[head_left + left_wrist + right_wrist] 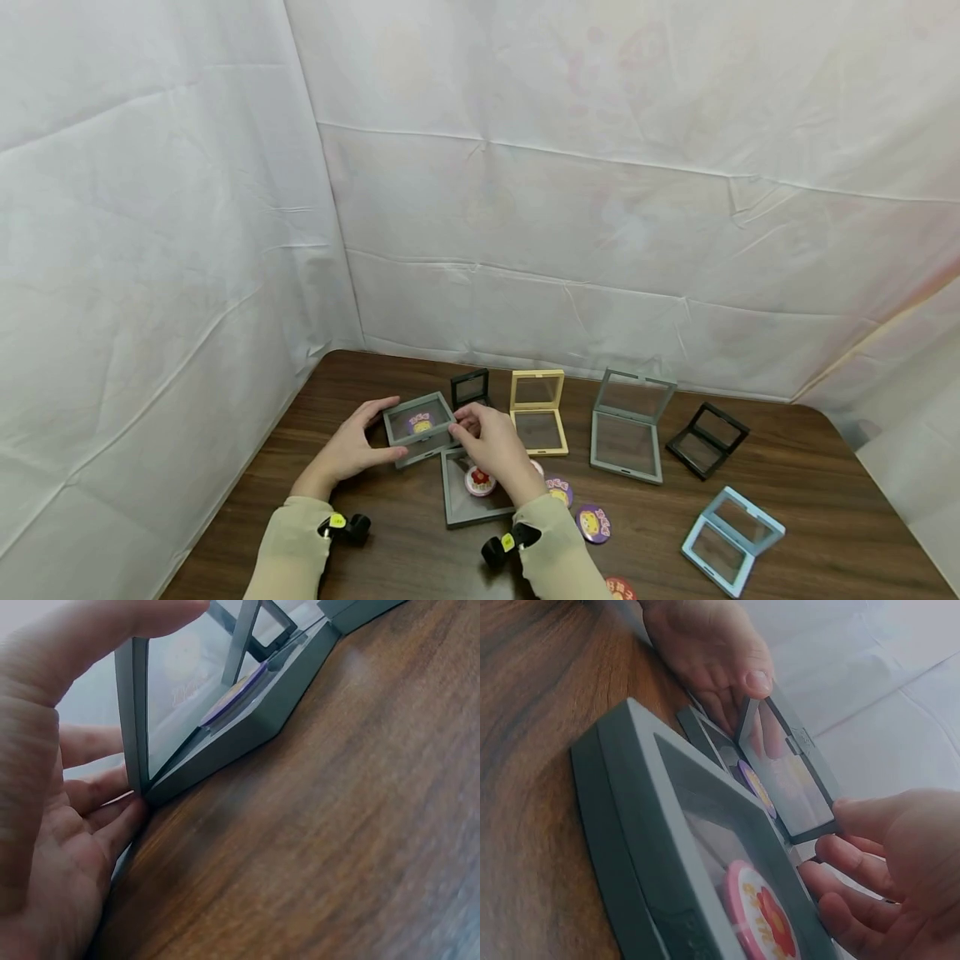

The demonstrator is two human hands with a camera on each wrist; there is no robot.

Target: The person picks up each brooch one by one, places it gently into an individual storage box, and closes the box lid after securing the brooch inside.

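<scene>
A grey hinged display case (411, 402) with clear film windows is half open, its lid tilted up over the base. Inside lies a round purple badge (756, 787) with a yellow figure. My left hand (345, 450) grips the case's left end, thumb on the lid edge and fingers behind it. At the opposite end my right hand (491, 446) pinches a lid corner between thumb and fingers. Nearer to me, partly under the right forearm, a closed grey case (452, 504) holds a pink-rimmed badge (480, 482) with a red flower.
Behind stand open cases: a small black one (470, 387), a yellow one (557, 429) and a large grey one (626, 477). Farther right are another black case (708, 437) and a light blue one (720, 573). Purple badges (594, 523) and a red badge (620, 588) lie near the right sleeve.
</scene>
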